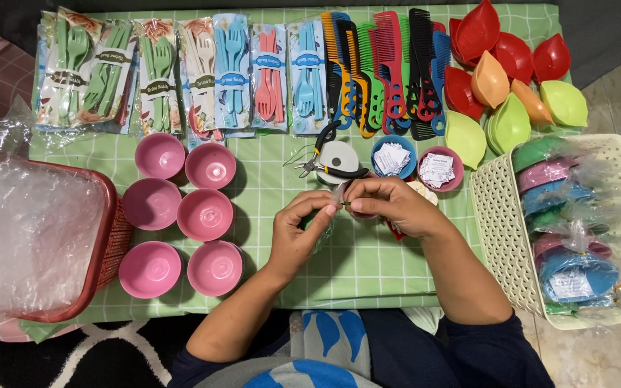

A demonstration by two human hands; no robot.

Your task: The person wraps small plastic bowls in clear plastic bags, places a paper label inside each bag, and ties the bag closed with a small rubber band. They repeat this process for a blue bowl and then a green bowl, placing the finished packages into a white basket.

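Currently pinching a small clear plastic-wrapped pink bowl (353, 205) between both hands, left hand (297, 233) and right hand (391, 205) closed at its gathered neck above the green checked cloth (368, 259). Finished: several wrapped bundles in the cream plastic basket (501, 237). Left: six bare pink plastic bowls (181, 215).

Clear packets of pastel cutlery (174, 75), each banded by a label, are ranged along the far left. Small white paper labels (415, 164) are held in two bowls at centre; clear-wrapped coloured bundles (569, 230) are stacked in the right basket.
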